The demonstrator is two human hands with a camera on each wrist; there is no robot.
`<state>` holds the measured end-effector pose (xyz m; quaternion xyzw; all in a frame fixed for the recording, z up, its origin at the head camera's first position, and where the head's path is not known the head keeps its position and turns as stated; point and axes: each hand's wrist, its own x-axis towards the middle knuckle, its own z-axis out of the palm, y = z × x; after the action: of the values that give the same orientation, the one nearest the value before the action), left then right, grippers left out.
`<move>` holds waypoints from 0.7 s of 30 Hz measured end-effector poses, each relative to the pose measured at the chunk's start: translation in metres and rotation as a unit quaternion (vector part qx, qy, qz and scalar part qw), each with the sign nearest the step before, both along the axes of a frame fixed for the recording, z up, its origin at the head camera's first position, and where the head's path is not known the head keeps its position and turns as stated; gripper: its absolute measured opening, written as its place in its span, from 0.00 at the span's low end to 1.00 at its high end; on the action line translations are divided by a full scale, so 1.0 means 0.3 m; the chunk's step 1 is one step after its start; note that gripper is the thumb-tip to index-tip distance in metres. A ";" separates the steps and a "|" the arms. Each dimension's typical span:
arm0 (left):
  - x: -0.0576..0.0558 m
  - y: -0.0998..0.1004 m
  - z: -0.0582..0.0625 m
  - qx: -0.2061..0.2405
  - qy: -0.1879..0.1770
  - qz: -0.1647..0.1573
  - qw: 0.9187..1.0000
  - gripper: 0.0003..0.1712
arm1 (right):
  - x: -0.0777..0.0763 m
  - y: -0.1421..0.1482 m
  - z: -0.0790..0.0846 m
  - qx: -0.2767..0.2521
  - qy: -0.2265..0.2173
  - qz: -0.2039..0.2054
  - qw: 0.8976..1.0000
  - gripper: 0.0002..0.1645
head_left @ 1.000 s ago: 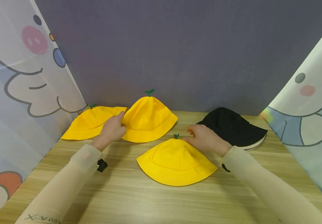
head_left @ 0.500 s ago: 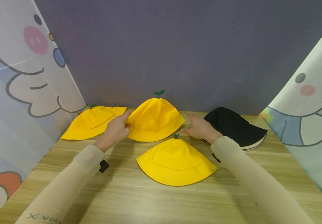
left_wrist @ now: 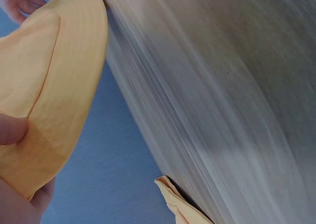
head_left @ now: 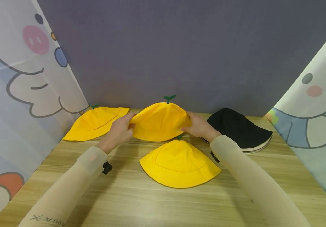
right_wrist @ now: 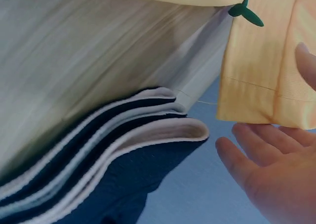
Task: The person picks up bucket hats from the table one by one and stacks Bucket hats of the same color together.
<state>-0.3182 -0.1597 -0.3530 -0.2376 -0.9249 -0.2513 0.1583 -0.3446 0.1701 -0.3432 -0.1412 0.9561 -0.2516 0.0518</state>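
Observation:
A yellow bucket hat (head_left: 160, 122) with a green sprout on its crown is held between both hands at the back middle of the table. My left hand (head_left: 119, 131) pinches its left brim, thumb in front, as the left wrist view shows on the hat (left_wrist: 74, 70). At the right side of the brim, my right hand (head_left: 202, 126) has its thumb over the front and its fingers at the far edge. In the right wrist view those fingers (right_wrist: 261, 145) meet the hat's edge. Just in front lies a second yellow bucket hat (head_left: 180, 164), overlapped slightly by the held one.
Another yellow hat (head_left: 96, 123) lies at the back left, near the left hand. Black hats (head_left: 237, 129) with pale linings are stacked at the back right, beside the right hand. A grey wall (head_left: 163, 47) stands behind the wooden table (head_left: 140, 205), with cartoon-printed panels on both sides.
The left hand has moved the middle yellow hat rightward, out from beside the left one. The right hand has left the front hat's top and come onto the held hat's right brim.

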 end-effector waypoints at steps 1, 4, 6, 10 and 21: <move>0.001 0.001 0.000 0.003 0.002 -0.001 1.000 0.16 | 0.000 0.002 -0.002 -0.011 -0.001 -0.003 1.000 0.50; 0.004 0.005 0.000 0.008 0.011 0.001 1.000 0.16 | 0.001 0.012 -0.002 -0.046 0.001 -0.013 0.999 0.49; 0.004 0.009 0.003 0.014 0.018 0.003 1.000 0.17 | 0.003 0.017 0.001 -0.068 0.007 -0.020 0.997 0.47; 0.004 0.019 0.014 0.028 0.030 -0.002 0.999 0.16 | 0.011 0.025 0.010 -0.099 0.026 -0.021 0.994 0.40; 0.016 0.030 0.045 0.059 0.036 -0.009 0.998 0.15 | 0.052 0.045 0.032 -0.162 0.073 -0.008 0.984 0.24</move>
<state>-0.3134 -0.1506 -0.3394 -0.2450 -0.8999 -0.2982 0.2032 -0.3291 0.1836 -0.3335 -0.1578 0.9051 -0.3923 -0.0439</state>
